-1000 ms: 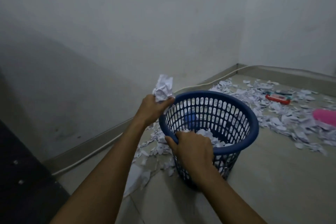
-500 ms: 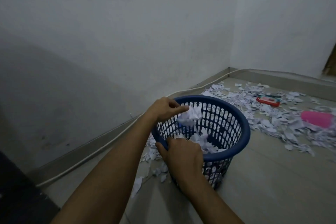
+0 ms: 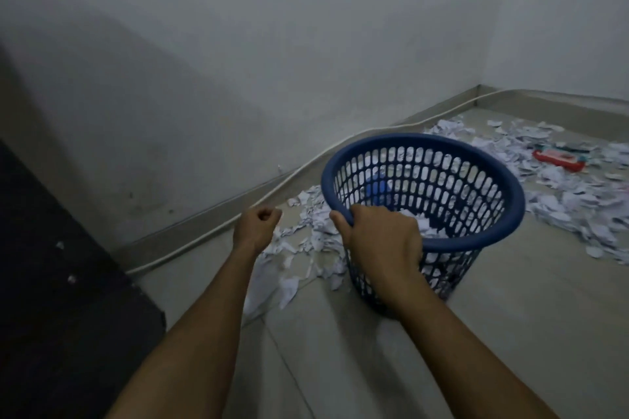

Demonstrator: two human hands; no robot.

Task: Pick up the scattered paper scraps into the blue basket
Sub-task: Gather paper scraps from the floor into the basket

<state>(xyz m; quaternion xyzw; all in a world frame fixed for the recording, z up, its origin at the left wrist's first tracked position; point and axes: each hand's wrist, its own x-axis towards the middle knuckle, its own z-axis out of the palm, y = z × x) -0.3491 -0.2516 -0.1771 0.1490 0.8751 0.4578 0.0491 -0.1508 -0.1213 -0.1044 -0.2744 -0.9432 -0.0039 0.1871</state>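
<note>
The blue basket, a perforated plastic bin, stands on the floor right of centre with white scraps inside. My right hand grips its near rim. My left hand hovers left of the basket above a patch of paper scraps, fingers curled, holding nothing that I can see. A larger spread of paper scraps covers the floor behind and right of the basket.
A white cable runs along the skirting of the grey wall. A red flat object lies among the far scraps. A dark piece of furniture fills the lower left. Bare tiled floor lies in front.
My left hand dropped the crumpled paper wad into the basket and drew back left, down toward the floor scraps. My right hand kept its hold on the rim.
</note>
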